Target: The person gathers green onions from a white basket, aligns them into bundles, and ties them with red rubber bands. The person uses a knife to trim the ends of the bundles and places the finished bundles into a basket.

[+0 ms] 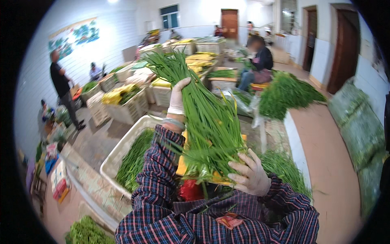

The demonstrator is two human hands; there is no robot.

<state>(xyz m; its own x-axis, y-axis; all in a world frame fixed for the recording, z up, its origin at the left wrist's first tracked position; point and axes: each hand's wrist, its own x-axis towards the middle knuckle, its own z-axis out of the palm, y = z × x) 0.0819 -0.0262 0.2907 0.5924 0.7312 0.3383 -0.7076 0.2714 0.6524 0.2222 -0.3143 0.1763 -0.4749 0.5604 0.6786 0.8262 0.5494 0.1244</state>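
Observation:
A large bunch of garlic chives (207, 118) slants across the middle of the view, its leaf ends at the upper left and its stem ends at the lower right. White-gloved, my left hand (178, 96) is closed round the upper part of the bunch. At the stem ends, my right hand (252, 175), also gloved, grips the lower edge with bent fingers; the leaves partly hide the fingertips. Below the bunch shows a yellow surface (183, 160), mostly covered. A white crate (110, 157) with more chives (136, 160) stands left of my left forearm.
Loose chives (280, 168) lie right of my right hand, with a bigger heap (286, 95) beyond. A seated person (260, 61) works ahead; another person (61, 87) stands at the left. Several filled crates (129, 107) fill the middle floor. Green sacks (359, 122) line the right wall.

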